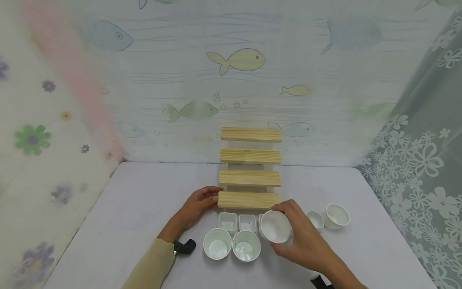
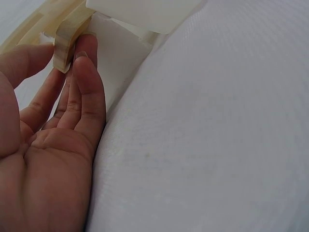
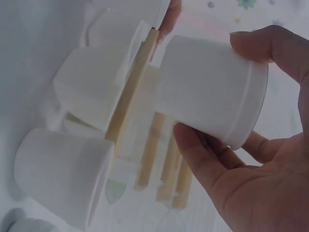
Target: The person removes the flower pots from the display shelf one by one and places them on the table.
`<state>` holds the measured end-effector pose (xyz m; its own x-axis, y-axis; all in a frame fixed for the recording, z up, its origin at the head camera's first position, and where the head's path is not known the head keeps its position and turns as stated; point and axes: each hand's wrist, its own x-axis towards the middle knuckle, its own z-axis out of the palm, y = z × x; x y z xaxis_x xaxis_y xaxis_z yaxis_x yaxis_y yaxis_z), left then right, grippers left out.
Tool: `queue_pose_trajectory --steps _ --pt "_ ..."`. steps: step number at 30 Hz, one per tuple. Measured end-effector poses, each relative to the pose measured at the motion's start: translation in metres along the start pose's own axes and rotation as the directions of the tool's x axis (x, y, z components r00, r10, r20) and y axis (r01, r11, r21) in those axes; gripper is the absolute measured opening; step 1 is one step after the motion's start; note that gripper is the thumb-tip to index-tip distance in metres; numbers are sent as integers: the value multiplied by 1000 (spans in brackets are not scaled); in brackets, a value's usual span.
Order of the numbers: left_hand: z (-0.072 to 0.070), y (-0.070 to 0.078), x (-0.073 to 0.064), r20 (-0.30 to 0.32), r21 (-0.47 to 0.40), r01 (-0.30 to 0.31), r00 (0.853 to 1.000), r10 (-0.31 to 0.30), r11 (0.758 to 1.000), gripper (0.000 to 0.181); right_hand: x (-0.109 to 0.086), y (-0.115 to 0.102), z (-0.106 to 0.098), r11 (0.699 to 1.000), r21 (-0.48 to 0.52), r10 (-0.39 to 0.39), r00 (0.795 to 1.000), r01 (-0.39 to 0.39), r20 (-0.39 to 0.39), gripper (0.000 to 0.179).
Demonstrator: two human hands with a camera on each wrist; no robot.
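A stepped rack with several pale wooden slats (image 1: 249, 200) stands mid-table. My left hand (image 1: 197, 205) pinches the left end of its lowest slat (image 2: 67, 41) between thumb and fingers. In my right hand (image 1: 304, 241) is a white cup (image 1: 275, 226), gripped by its sides just right of the rack's front. The right wrist view shows thumb and fingers on opposite sides of this cup (image 3: 207, 89). Two round white cups (image 1: 217, 257) stand in front of the rack. Behind them are square white dishes (image 1: 227, 222), one partly hidden by the held cup.
To the right of my right hand are a small white cup (image 1: 315, 220) and a larger white cup (image 1: 336, 216), side by side. A white cloth (image 1: 144, 192) covers the table. Behind it hangs a fish-patterned backdrop (image 1: 180, 80), with a lace-flowered curtain (image 1: 426, 160) at right.
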<state>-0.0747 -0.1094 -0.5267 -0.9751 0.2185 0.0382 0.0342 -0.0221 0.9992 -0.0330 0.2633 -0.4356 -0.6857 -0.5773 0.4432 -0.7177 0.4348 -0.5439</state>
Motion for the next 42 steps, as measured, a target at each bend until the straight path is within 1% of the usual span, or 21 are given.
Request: queue_pose_trajectory --steps 7,12,15,20,24,28,38,42 --pt "2 4 -1 1 1 -1 1000 1 1000 46 -8 1 -2 1000 -6 1 1000 -1 29 78" --pt "2 4 -1 3 -5 1 1000 -1 1000 46 -13 1 -3 1000 1 -2 999 2 49 79" --pt "2 3 -1 0 -9 3 1000 -3 1000 45 -17 2 -2 1000 1 -28 998 28 56 81" --pt "2 2 0 2 -7 -7 1000 7 1000 46 -20 7 0 993 9 -115 992 115 43 86" --pt "2 2 0 4 1 -14 1000 14 1000 47 -22 12 3 988 34 -152 987 150 52 91" --pt "3 3 0 -1 -3 -1 1000 1 1000 46 -25 15 6 982 30 -186 981 184 61 90" --pt "3 3 0 -3 -14 6 1000 -6 1000 46 -27 19 8 980 -5 -200 974 201 105 87" --pt "3 4 0 -1 -5 4 1000 -4 1000 46 -28 20 10 978 -41 -199 973 206 120 85"
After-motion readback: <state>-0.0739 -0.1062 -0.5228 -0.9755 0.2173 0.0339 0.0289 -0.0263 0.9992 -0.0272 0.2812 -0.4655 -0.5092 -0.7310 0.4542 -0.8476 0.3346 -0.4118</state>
